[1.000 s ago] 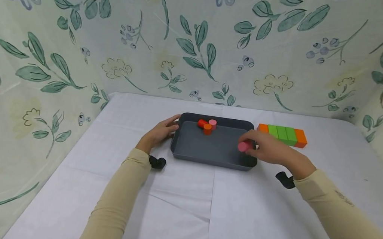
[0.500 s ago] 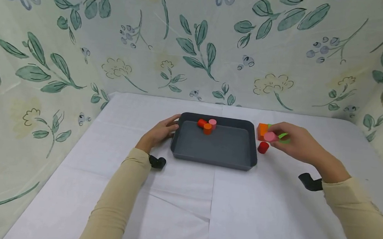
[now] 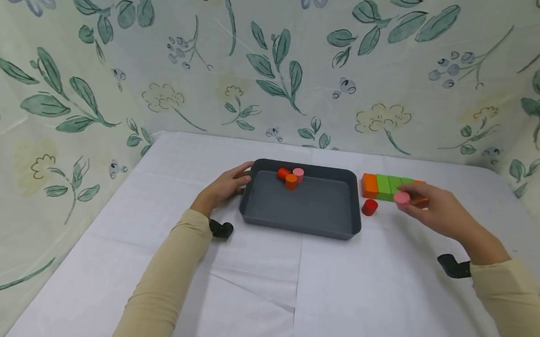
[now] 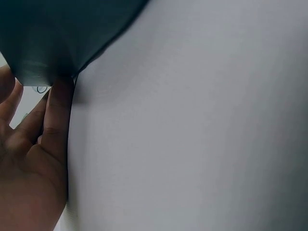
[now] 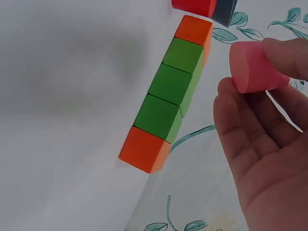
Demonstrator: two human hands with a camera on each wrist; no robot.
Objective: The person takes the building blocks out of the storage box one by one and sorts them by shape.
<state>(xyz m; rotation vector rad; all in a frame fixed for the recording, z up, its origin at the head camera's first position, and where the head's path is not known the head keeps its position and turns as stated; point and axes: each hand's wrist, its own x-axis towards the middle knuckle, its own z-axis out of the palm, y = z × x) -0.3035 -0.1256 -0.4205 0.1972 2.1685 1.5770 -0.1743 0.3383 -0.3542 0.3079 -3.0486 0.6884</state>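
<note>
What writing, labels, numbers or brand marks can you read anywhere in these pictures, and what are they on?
No readable text in any view.
The pink cylinder held in the right hand, the row of blocks, the red cylinder and the grey tray under the left hand are plain.
The cloth backdrop carries only a leaf and flower print.
The beige right sleeve shows no legible mark.

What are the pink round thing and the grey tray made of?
The pink cylinder, pinched in the right hand, looks like painted wood: solid, matte, with crisp edges, though it could be plastic or foam. The grey tray looks like moulded plastic: smooth, thin-walled, rounded corners, with a faint sheen.
</note>
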